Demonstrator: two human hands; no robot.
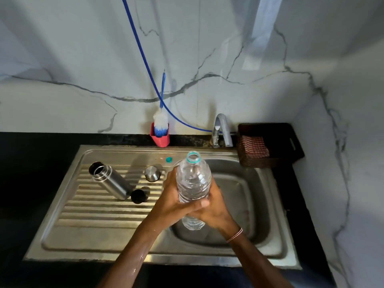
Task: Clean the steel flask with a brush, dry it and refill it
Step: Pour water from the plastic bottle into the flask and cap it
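A: What do we see first?

B: We look down on a black table (31, 163) set against a veined marble wall. Sunk into it is a steel sink (104, 250), with a ridged draining board on the left and the basin on the right.

A: And at the back right?

B: A dark woven basket (270, 161) stands on the table in the corner, with a folded red checked cloth (254, 146) inside.

A: Where are our hands?

B: Over the basin. The left hand (172, 204) and the right hand (216, 210) both wrap their fingers round the lower half of a clear plastic bottle (193, 179), which is uncapped and points away from us.

A: Where is the steel flask (113, 181)?

B: On the draining board, well to the left of our hands. Its mouth is open, and it seems to stand upright.

A: And the smaller things?

B: A curved tap (222, 129) rises behind the basin. A blue and white brush (160, 123) stands bristles down in a red holder (161, 139) at the wall. A steel cup (152, 173) sits on the board between flask and bottle. A black cap (138, 196) lies just beside the flask's base. A small teal cap (169, 159) lies near the sink's back rim.
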